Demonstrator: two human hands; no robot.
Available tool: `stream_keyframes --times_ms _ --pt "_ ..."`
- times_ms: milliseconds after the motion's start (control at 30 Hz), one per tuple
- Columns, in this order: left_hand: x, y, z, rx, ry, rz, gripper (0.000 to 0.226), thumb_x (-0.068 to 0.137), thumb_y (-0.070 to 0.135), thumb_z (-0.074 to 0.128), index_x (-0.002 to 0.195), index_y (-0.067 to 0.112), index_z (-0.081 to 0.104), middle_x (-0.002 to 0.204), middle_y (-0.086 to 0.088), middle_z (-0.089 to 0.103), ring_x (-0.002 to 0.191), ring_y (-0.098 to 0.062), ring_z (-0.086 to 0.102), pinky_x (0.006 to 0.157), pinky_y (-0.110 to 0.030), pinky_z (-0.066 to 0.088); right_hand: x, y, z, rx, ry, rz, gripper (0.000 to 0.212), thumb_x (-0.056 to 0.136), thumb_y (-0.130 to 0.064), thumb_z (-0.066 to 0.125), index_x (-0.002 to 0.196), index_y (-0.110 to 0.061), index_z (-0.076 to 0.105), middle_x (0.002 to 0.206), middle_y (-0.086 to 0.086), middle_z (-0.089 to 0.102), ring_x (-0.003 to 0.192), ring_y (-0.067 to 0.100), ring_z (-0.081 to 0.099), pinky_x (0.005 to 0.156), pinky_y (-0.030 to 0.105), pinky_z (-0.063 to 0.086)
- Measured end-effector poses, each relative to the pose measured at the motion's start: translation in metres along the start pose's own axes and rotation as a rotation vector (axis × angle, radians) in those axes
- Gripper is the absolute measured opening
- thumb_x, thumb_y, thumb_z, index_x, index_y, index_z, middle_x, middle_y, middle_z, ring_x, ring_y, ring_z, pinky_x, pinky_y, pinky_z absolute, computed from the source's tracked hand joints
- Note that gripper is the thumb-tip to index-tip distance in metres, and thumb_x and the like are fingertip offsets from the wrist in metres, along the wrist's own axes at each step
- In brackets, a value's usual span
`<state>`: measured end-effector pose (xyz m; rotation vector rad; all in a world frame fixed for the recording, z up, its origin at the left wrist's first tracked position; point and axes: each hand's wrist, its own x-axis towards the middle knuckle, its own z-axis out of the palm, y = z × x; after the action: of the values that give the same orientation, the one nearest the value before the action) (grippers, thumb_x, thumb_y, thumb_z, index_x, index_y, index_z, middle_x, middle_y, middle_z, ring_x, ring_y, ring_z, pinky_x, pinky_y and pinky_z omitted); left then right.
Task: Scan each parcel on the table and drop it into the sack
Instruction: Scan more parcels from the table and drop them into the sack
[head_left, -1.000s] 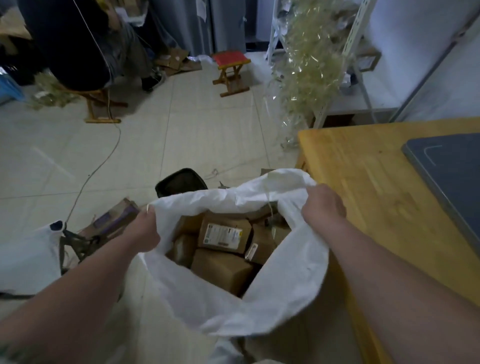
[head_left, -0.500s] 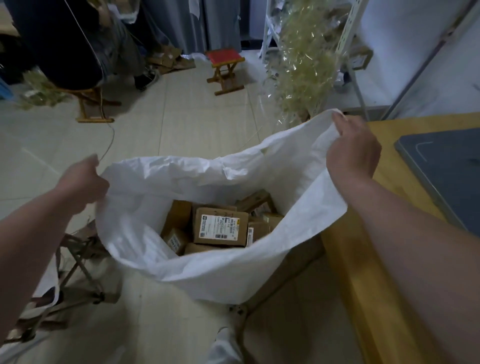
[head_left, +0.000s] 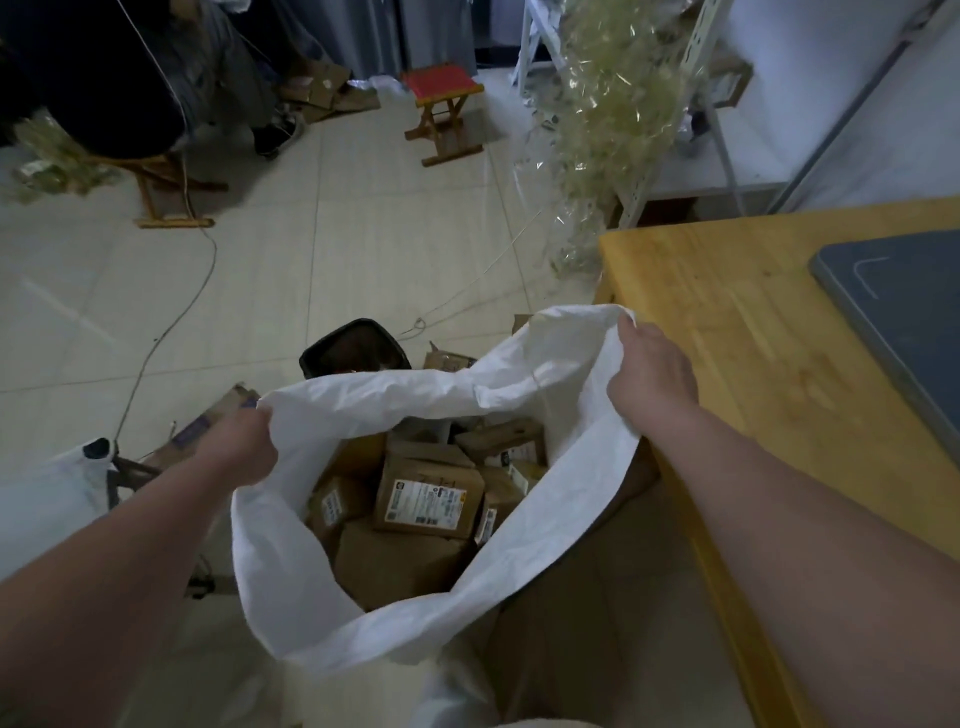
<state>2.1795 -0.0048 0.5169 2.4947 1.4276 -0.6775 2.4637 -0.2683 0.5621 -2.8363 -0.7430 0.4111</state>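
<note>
A white woven sack (head_left: 291, 571) stands open on the floor beside the wooden table (head_left: 737, 332). Several brown cardboard parcels lie inside it, the top one a labelled parcel (head_left: 428, 501) with a white shipping label. My left hand (head_left: 241, 449) grips the sack's rim at its left side. My right hand (head_left: 649, 371) grips the rim at its right side, next to the table's edge. Both hands hold the mouth wide. No parcel shows on the visible part of the table.
A dark grey mat (head_left: 904, 306) lies on the table at the right. A black bin (head_left: 356, 348) and loose cardboard sit behind the sack. A red-topped stool (head_left: 441, 109), a cable on the tiles and a clear plastic bundle (head_left: 602, 119) are farther off.
The sack's rim, lifted high and stretched wide half a second ago, has dropped lower. Both hands have come down and closer together, still holding the rim.
</note>
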Motion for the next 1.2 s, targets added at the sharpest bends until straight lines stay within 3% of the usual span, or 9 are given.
stream_keyframes --times_ms 200,400,533,700,867,967,1067,1133,1200 --pt "-0.016 0.002 -0.037 -0.142 0.155 -0.078 0.047 0.089 -0.003 0.045 0.136 0.0 0.049 0.129 -0.025 0.055 0.115 -0.038 0.055 0.09 -0.04 0.047 0.001 -0.01 -0.041 0.057 0.171 -0.094 0.068 0.091 0.003 0.043 0.153 -0.021 0.026 0.147 0.005 0.039 0.124 0.031 0.046 0.091 0.036 0.042" --pt "-0.028 -0.007 -0.072 -0.498 0.219 -0.194 0.048 0.085 -0.006 0.047 0.132 -0.001 0.054 0.112 -0.029 0.061 0.097 -0.043 0.063 0.078 -0.042 0.052 0.018 -0.062 -0.082 0.135 0.22 -0.218 0.07 0.09 0.007 0.04 0.153 -0.022 0.027 0.155 -0.001 0.033 0.136 0.027 0.038 0.105 0.033 0.035" --pt "-0.045 -0.005 -0.092 -0.626 0.141 -0.278 0.017 0.079 -0.01 0.044 0.086 -0.013 0.059 0.069 -0.022 0.057 0.069 -0.034 0.061 0.062 -0.034 0.044 0.031 -0.083 -0.107 0.168 0.27 -0.304 0.07 0.09 0.009 0.037 0.152 -0.022 0.03 0.151 -0.001 0.038 0.135 0.025 0.04 0.104 0.032 0.034" --pt "-0.071 0.036 -0.094 -0.806 -0.062 -0.217 0.028 0.092 -0.01 0.043 0.067 0.003 0.044 0.065 -0.01 0.046 0.054 -0.018 0.046 0.049 -0.024 0.042 0.038 -0.092 -0.114 0.241 0.284 -0.399 0.072 0.088 0.014 0.034 0.151 -0.021 0.035 0.154 -0.003 0.036 0.138 0.022 0.035 0.109 0.027 0.028" --pt "-0.082 0.091 -0.073 -0.849 -0.163 -0.115 0.035 0.083 -0.015 0.051 0.058 0.005 0.039 0.066 -0.008 0.035 0.059 -0.018 0.038 0.048 -0.017 0.039 0.043 -0.067 -0.106 0.36 0.271 -0.436 0.07 0.088 0.016 0.035 0.148 -0.021 0.039 0.153 0.0 0.038 0.14 0.021 0.035 0.11 0.023 0.027" --pt "-0.086 0.122 -0.048 -0.835 -0.284 -0.093 0.031 0.085 -0.012 0.055 0.062 0.005 0.043 0.071 -0.008 0.04 0.067 -0.017 0.043 0.056 -0.018 0.043 0.041 -0.022 -0.081 0.316 0.095 -0.312 0.078 0.089 0.008 0.048 0.154 -0.026 0.022 0.158 0.007 0.026 0.144 0.026 0.027 0.112 0.029 0.027" --pt "-0.088 0.143 -0.021 -0.891 -0.37 -0.154 0.029 0.091 -0.013 0.046 0.07 0.007 0.045 0.07 -0.009 0.047 0.06 -0.019 0.05 0.041 -0.018 0.047 0.026 0.032 -0.051 0.14 -0.137 0.002 0.094 0.087 -0.025 0.068 0.156 -0.025 0.004 0.159 0.014 0.013 0.143 0.036 0.022 0.111 0.04 0.03" --pt "-0.084 0.152 -0.008 -0.875 -0.404 -0.167 0.028 0.091 -0.014 0.045 0.071 0.006 0.045 0.071 -0.011 0.049 0.059 -0.018 0.051 0.036 -0.017 0.046 0.01 0.056 -0.037 0.067 -0.282 0.186 0.097 0.083 -0.048 0.07 0.154 -0.015 0.013 0.155 0.017 0.019 0.138 0.037 0.031 0.104 0.042 0.038" --pt "-0.083 0.16 -0.005 -0.836 -0.439 -0.169 0.022 0.089 -0.013 0.048 0.074 0.003 0.049 0.076 -0.013 0.051 0.063 -0.019 0.054 0.039 -0.018 0.049 -0.005 0.066 -0.025 0.106 -0.342 0.227 0.091 0.078 -0.061 0.068 0.144 -0.008 0.034 0.144 0.015 0.042 0.124 0.033 0.049 0.085 0.035 0.045"
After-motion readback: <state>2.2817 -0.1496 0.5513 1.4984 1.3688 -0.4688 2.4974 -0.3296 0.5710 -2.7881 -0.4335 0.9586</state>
